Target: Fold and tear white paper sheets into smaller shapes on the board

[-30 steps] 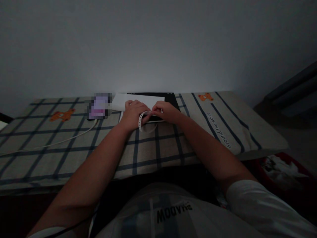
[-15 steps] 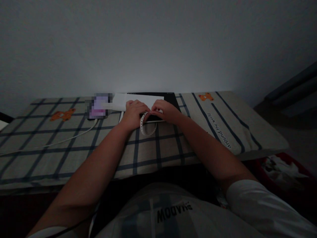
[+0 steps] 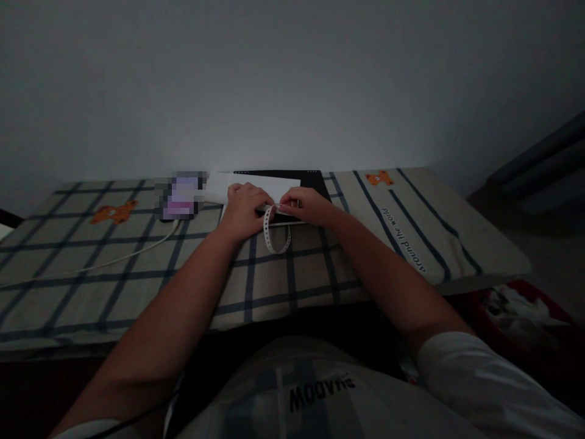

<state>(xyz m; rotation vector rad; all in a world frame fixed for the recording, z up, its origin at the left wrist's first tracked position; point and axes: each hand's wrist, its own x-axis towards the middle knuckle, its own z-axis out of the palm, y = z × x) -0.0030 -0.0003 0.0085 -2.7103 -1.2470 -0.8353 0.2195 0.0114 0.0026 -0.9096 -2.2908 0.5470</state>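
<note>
A narrow white strip with a row of holes (image 3: pixel 269 235) hangs in a loop over the front edge of a dark flat pad (image 3: pixel 315 178). My left hand (image 3: pixel 247 210) is closed, pinching the strip near the loop's upper left. Close beside it, my right hand (image 3: pixel 306 204) pinches the strip from the right, the fingertips of both hands almost meeting. White paper (image 3: pixel 274 184) lies on the dark pad behind my fingers. What exactly sits between the fingertips is partly hidden in the dim light.
A phone (image 3: pixel 181 195) with a blurred screen lies left of the paper, a white cable (image 3: pixel 150 247) running from it. The checked tablecloth (image 3: pixel 269 292) covers the table, which meets a wall (image 3: pixel 292 85). At lower right is a red container (image 3: pixel 555 347) with white crumpled stuff.
The strip's loop has shifted slightly right and hangs a little lower. My right fingers have closed in more and lie flatter. My left hand has moved very little.
</note>
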